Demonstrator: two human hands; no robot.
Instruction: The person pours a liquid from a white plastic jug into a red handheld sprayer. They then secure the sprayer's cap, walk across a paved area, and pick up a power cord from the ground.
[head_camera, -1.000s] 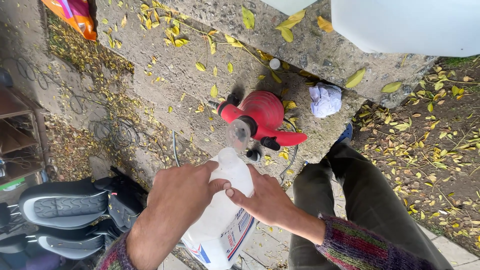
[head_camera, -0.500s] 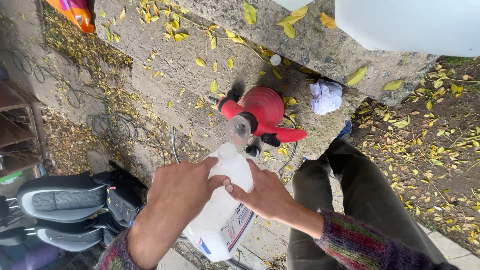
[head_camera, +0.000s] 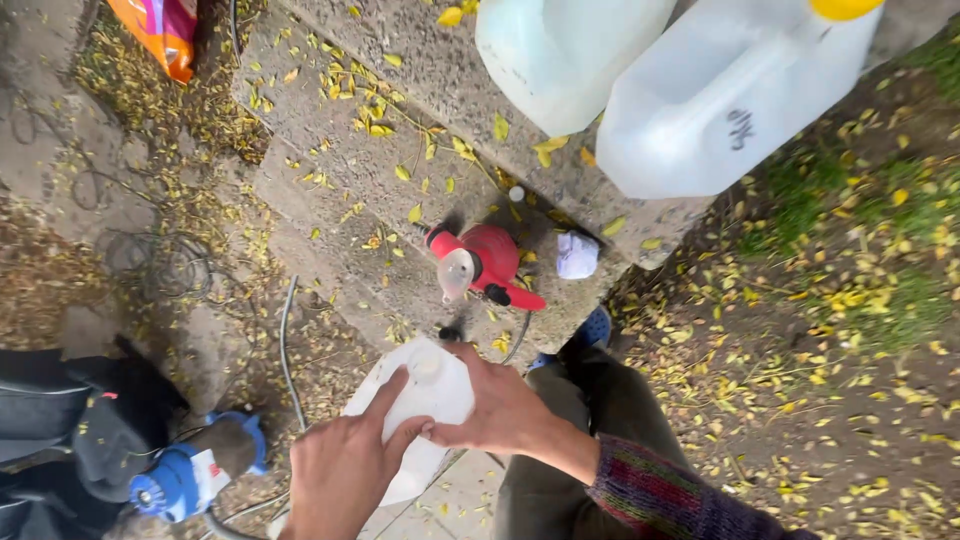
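Note:
Both my hands are on a white plastic jug (head_camera: 425, 395) held low in front of me. My left hand (head_camera: 345, 465) grips its side from below, index finger stretched up toward the neck. My right hand (head_camera: 495, 405) covers the jug's upper right shoulder. Just beyond the jug, on a concrete step (head_camera: 340, 180), stands a red pump sprayer (head_camera: 487, 265) with a clear funnel-like part on its left side and a thin hose trailing off. A crumpled white cloth (head_camera: 577, 254) lies to the sprayer's right.
Two large translucent white jugs (head_camera: 715, 95) stand on the top ledge, one with a yellow cap. An orange bag (head_camera: 160, 35) lies top left. A blue-ended tool (head_camera: 190, 475) and dark gear sit lower left. Yellow leaves cover the steps and ground. My trouser leg (head_camera: 600, 400) is at right.
The view has tilted up and pulled back, bringing the two big jugs on the ledge into sight. The jug in my hands sits lower and further from the sprayer.

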